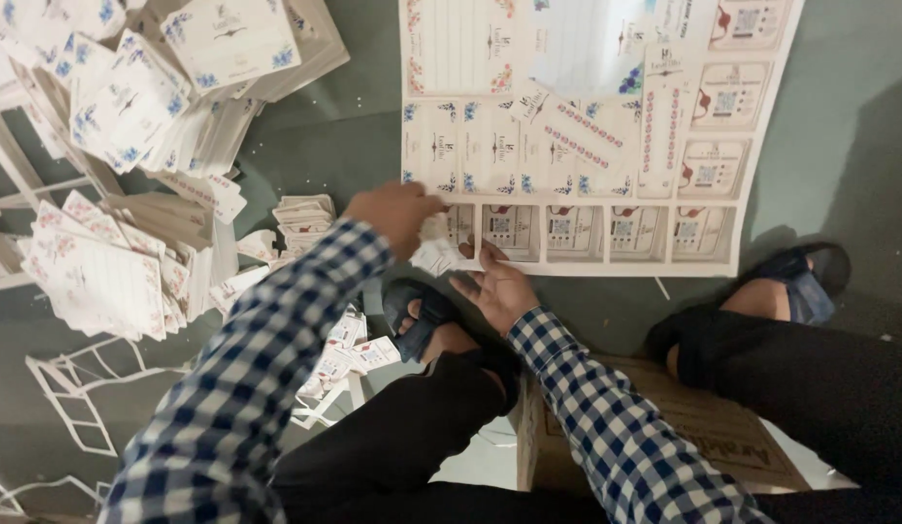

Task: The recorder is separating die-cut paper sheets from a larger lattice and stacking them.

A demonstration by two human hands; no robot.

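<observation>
My left hand (397, 212) is curled over a small white card (437, 254) at the bottom left corner of the printed sheet (577, 136), pinching it. My right hand (497, 286) lies spread, palm up, just beside that card on the sheet's bottom edge, with stacks of cut cards (131, 107) off to the left on the floor (354, 126).

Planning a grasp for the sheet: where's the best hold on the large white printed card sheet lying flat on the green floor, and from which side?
Probably the bare bottom right corner of the large white printed card sheet, approached from the near right. The sheet lies flat, so only its edges can be pinched; the left hand and right hand already occupy the bottom left corner.
</observation>
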